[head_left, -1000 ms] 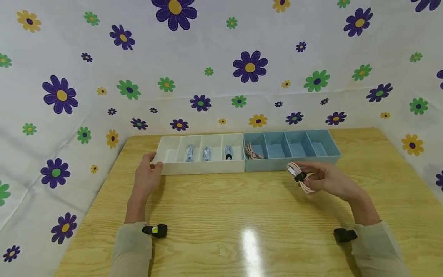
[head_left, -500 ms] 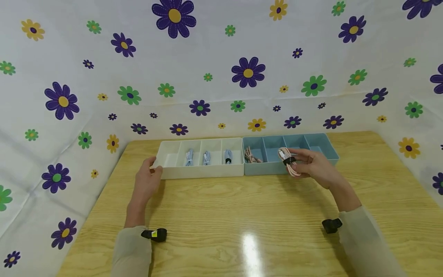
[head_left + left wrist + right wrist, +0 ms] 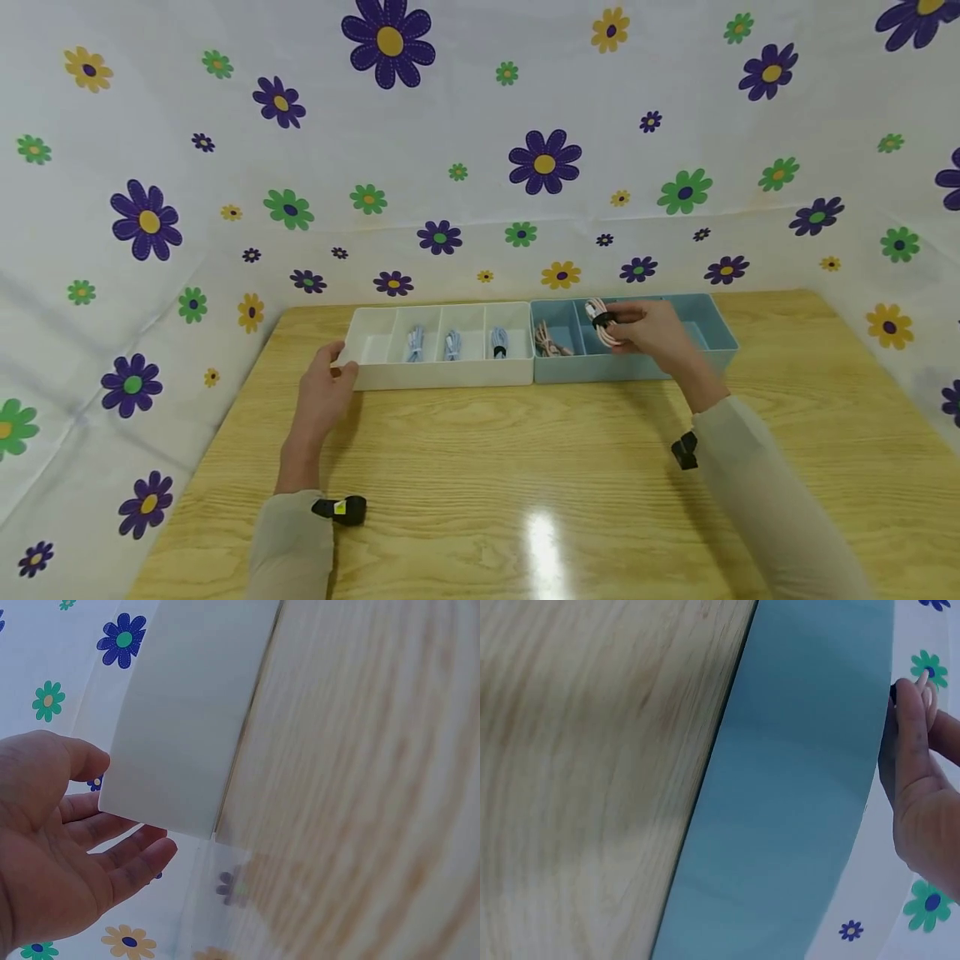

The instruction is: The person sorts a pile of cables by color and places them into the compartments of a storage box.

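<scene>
My right hand [image 3: 651, 332] pinches a coiled pink-and-white charging cable [image 3: 606, 332] bound with a black strap. It holds the cable over the second compartment from the left of the blue divided box [image 3: 637, 368]. In the right wrist view a bit of the cable [image 3: 930, 694] shows past the fingers, above the blue wall. My left hand [image 3: 327, 390] rests at the left end of the white divided box [image 3: 442, 377]. In the left wrist view its thumb touches the corner of the white wall [image 3: 180, 727], with loosely bent fingers along the end.
The white box holds several coiled pale blue cables [image 3: 452, 345], one per compartment, and its leftmost compartment is bare. A pink cable [image 3: 550, 342] lies in the blue box's leftmost compartment. Both boxes stand end to end on a wooden table [image 3: 450, 467] before a flowered cloth [image 3: 465, 108].
My right hand has carried the pink cable left and away from me, from in front of the blue box to over its second compartment. The left hand has stayed at the white box.
</scene>
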Demonstrator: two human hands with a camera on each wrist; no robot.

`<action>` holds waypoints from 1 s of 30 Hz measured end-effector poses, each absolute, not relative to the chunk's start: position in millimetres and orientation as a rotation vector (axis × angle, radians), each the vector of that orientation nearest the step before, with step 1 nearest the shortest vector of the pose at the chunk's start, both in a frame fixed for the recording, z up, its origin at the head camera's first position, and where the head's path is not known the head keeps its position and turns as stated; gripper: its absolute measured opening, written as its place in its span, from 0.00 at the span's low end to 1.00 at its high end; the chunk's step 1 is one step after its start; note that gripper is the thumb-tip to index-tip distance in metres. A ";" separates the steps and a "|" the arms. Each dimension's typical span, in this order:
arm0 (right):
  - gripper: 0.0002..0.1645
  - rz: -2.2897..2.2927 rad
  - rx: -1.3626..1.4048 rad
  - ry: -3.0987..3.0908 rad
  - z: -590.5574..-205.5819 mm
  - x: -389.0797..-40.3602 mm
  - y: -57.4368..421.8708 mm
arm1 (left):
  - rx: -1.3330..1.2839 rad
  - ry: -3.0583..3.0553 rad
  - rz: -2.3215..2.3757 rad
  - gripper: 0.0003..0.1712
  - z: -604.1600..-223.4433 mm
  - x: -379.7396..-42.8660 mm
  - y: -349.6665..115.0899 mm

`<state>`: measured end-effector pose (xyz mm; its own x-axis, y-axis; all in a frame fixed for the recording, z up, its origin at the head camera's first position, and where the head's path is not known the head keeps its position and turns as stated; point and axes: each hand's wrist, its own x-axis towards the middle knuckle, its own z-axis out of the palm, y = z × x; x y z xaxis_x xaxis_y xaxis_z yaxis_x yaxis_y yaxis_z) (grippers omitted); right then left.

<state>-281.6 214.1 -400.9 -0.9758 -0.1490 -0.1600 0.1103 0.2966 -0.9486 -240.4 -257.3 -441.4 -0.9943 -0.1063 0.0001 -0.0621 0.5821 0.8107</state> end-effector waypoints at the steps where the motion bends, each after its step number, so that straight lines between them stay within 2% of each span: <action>1: 0.29 -1.729 -0.032 2.377 -401.2 -283.5 211.2 | 0.144 -2.751 -1.405 0.33 -441.6 -240.6 -257.3; 12: 0.23 -1.851 0.058 2.445 -408.0 -291.3 186.7 | 0.143 -2.751 -1.413 0.33 -442.5 -241.1 -257.9; 30: 0.29 -1.925 0.212 2.160 -411.1 -298.1 191.0 | 0.167 -2.761 -1.391 0.33 -442.3 -240.3 -256.4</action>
<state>-298.1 191.0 -411.1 -0.9606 -0.0506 -0.2731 0.2655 0.1219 -0.9564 -240.3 -256.4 -442.3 -0.9931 -0.1168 -0.0080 -0.0759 0.5904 0.8035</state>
